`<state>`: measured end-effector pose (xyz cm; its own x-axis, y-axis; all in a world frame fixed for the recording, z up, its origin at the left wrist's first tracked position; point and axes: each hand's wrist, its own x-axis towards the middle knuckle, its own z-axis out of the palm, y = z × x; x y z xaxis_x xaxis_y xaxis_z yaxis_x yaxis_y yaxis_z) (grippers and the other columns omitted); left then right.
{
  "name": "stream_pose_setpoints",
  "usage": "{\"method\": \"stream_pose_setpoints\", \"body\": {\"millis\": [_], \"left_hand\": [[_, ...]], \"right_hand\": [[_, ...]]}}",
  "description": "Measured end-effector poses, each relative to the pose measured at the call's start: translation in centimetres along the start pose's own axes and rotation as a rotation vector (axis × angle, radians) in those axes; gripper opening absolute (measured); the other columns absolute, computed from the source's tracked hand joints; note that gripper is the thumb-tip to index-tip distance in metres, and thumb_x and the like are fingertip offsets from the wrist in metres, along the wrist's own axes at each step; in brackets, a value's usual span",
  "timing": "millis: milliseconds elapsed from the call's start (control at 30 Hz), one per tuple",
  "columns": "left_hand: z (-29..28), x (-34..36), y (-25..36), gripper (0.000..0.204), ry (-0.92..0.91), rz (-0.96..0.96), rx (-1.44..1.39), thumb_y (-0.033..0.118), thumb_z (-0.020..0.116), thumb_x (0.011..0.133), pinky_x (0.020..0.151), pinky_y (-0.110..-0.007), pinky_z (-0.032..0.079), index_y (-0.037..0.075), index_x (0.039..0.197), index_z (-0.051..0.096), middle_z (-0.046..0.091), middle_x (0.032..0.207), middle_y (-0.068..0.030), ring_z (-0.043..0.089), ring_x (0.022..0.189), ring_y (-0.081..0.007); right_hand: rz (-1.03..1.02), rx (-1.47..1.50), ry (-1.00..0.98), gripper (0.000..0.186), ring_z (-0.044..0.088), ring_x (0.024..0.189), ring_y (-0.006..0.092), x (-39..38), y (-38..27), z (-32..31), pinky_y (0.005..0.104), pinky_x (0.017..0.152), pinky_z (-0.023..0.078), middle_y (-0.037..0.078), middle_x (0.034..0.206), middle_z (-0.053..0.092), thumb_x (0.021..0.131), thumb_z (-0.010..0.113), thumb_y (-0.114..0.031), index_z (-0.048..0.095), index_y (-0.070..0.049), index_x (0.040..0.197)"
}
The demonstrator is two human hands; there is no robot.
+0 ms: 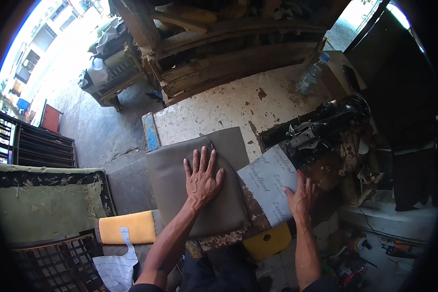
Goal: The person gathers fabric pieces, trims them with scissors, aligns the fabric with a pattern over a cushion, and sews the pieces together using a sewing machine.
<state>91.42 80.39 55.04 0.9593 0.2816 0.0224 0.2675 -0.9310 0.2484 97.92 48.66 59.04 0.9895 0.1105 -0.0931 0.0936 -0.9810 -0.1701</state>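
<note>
A brown-grey leatherette sheet (175, 180) lies over the near left part of a worn table. My left hand (202, 180) rests flat on it, fingers spread. Its right part has a curved edge or seam, and a flap reaches farther back. To its right is a pale grey piece with printed lettering (265, 177), apparently the backing side. At that piece's right edge is my right hand (302, 197), thumb on the piece and apart from the fingers. A small red thing (300, 173) shows at its fingertips; its kind is unclear. Just beyond stands a black sewing machine (321, 127).
A clear plastic bottle (307, 80) stands on the far right of the chipped table top (214, 109). Wooden framing (238, 63) rises behind. At lower left lie a yellow-orange pad (126, 228) and a printed scrap (116, 267). Cluttered tools (357, 270) sit at lower right.
</note>
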Motion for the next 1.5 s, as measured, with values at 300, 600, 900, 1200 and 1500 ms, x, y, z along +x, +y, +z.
{"method": "stream_pose_setpoints", "body": {"millis": [300,600,900,1200,1500], "left_hand": [[-0.2,-1.0,-0.9,0.067,-0.042,-0.028,-0.015,0.046,0.048,0.1,0.125,-0.06,0.003,0.016,0.159,0.037,0.023,0.169,-0.0135,0.013,0.158,-0.0347],[-0.1,-0.3,-0.1,0.067,-0.046,-0.025,0.015,0.049,0.046,0.101,0.125,-0.061,0.003,0.017,0.16,0.036,0.023,0.169,-0.0109,0.012,0.158,-0.0328],[-0.1,-0.5,-0.5,0.067,-0.054,-0.033,0.032,0.048,0.045,0.102,0.125,-0.06,0.003,0.018,0.16,0.035,0.023,0.169,-0.0109,0.012,0.158,-0.0331],[-0.3,-0.1,-0.3,0.068,-0.059,-0.017,0.026,0.047,0.049,0.101,0.125,-0.059,0.003,0.017,0.16,0.035,0.021,0.17,-0.0114,0.011,0.158,-0.0333],[0.2,-0.4,-0.6,0.07,-0.053,-0.018,0.043,0.051,0.049,0.1,0.125,-0.06,0.003,0.019,0.161,0.034,0.021,0.17,-0.0098,0.012,0.158,-0.0328]], "right_hand": [[-0.111,0.26,0.188,0.031,0.068,0.086,0.0379,0.5,-0.4,0.3,0.0455,0.075,0.054,0.016,0.093,0.066,0.08,0.082,-0.017,0.069,-0.003,0.105],[-0.611,0.532,0.503,0.022,0.067,0.076,0.0382,10.8,-13.7,-8.8,0.0432,0.067,0.056,0.017,0.098,0.063,0.094,0.07,-0.017,0.062,-0.003,0.109],[-0.382,0.296,0.423,0.053,0.06,0.109,0.0379,6.8,-9.7,-2.8,0.0456,0.091,0.052,0.021,0.124,0.055,0.089,0.071,-0.008,0.051,0.003,0.137],[-0.094,0.197,0.102,0.063,0.061,0.109,0.0396,-1.0,1.2,1.2,0.042,0.094,0.052,0.024,0.129,0.055,0.081,0.071,0.002,0.049,0.002,0.14],[0.343,1.227,-0.745,0.043,0.065,0.086,0.0121,-11.5,0.4,1.1,0.0288,0.076,0.054,0.005,0.098,0.066,0.088,0.077,-0.017,0.056,0.001,0.121]]}}
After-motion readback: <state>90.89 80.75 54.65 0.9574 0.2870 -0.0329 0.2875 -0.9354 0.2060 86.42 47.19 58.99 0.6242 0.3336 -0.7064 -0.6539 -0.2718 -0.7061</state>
